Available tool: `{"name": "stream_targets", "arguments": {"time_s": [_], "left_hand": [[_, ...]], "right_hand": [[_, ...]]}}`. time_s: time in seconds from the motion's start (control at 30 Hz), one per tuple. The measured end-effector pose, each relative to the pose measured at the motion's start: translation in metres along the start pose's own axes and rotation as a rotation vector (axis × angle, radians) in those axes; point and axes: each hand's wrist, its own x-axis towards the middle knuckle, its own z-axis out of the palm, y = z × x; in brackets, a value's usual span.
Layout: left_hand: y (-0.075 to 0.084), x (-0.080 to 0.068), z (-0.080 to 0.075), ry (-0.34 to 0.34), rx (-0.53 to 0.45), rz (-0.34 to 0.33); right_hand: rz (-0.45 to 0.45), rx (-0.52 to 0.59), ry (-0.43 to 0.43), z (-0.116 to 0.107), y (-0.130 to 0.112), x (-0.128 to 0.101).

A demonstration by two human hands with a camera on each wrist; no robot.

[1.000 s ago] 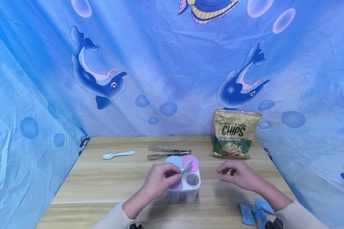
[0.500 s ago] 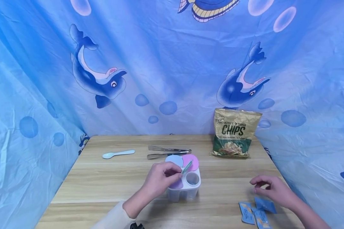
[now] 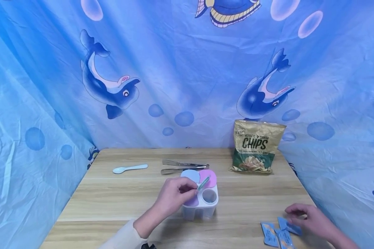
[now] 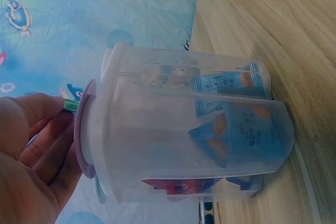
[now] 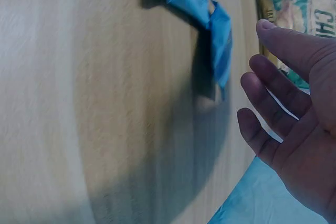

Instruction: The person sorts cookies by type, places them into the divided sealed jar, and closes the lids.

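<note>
Item: small blue snack packets [image 3: 278, 233], a loose cluster of three or so at the near right corner of the table [image 3: 112, 204], lying flat and partly overlapping. The right hand [image 3: 308, 218] rests over the cluster with its fingertips on the rightmost packet; the wrist view shows the fingers [image 5: 273, 108] loosely spread and only slightly bent, so the hand looks relaxed, not gripping, though the contact itself is partly hidden.

Handling, as judged: light, thin, crinkly foil or plastic film, soft-walled with something brittle inside (the printed picture suggests biscuits). Likely slippery on the smooth wood and prone to sliding instead of lifting. Best taken by a pinch at a crimped end or a raised corner; squeezing the middle could crush the contents.

Item: clear plastic container [image 3: 201, 204] with four compartments, standing near the middle of the table, a little toward the near edge. Three compartments have coloured lids, one is open on the right. More of the same blue packets [image 4: 236, 135] show through its wall. Rigid, light, easily tipped when pushed at the top.

The left hand [image 3: 174, 197] steadies the container from its left side, thumb and fingers pinching a thin green stick [image 3: 203, 182] that rises from the lids.

Also present: chips bag [image 3: 257, 147] upright at the far right edge; metal tongs [image 3: 182, 166] and a pale spoon [image 3: 129, 168] toward the far edge.
</note>
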Motion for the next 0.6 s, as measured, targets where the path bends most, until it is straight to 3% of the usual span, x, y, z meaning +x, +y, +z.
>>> {"name": "stream_targets", "arguments": {"time_s": [0.27,0.6], "left_hand": [[-0.001,-0.001,0.001,0.002,0.021,-0.009],[-0.002,-0.001,0.001,0.003,0.021,0.0]], "right_hand": [[0.046,0.019,-0.093,0.005,0.014,0.002],[0.086,0.043,-0.102,0.01,0.018,0.004]]}}
